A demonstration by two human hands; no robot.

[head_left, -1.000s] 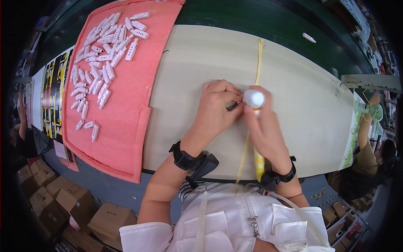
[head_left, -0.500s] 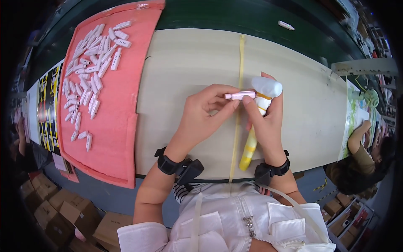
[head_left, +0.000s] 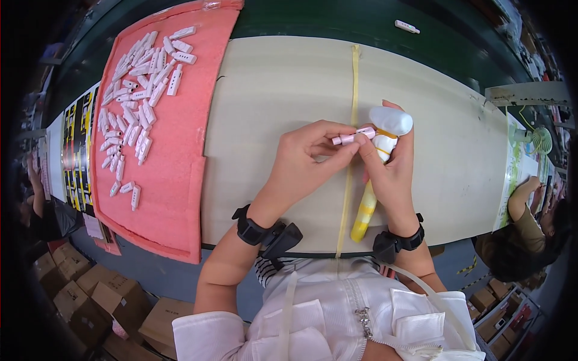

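Between my two hands is a small pink-white stick-shaped device [head_left: 352, 136], lying nearly level. My left hand [head_left: 311, 157] pinches it with thumb and fingertips. My right thumb rests against its other end. In my right hand [head_left: 390, 171] is a mallet-like tool with a pale bluish-white rounded head [head_left: 391, 121], an orange band below the head and a yellow-wrapped handle [head_left: 363, 215] that points down toward me. The tool's head is close beside the device; whether they touch I cannot tell.
Many similar pink-white devices lie heaped on a pink padded mat [head_left: 174, 156] at the left. A yellow tape strip [head_left: 347, 198] runs across the beige work surface [head_left: 271, 78]. One device [head_left: 407, 26] lies on the green belt [head_left: 319, 21] beyond. Another person's arm [head_left: 522, 195] is at the right.
The device in my fingers has been turned and tilted slightly, its right end now higher. My hands keep nearly the same pose; the whole view has shifted a little.
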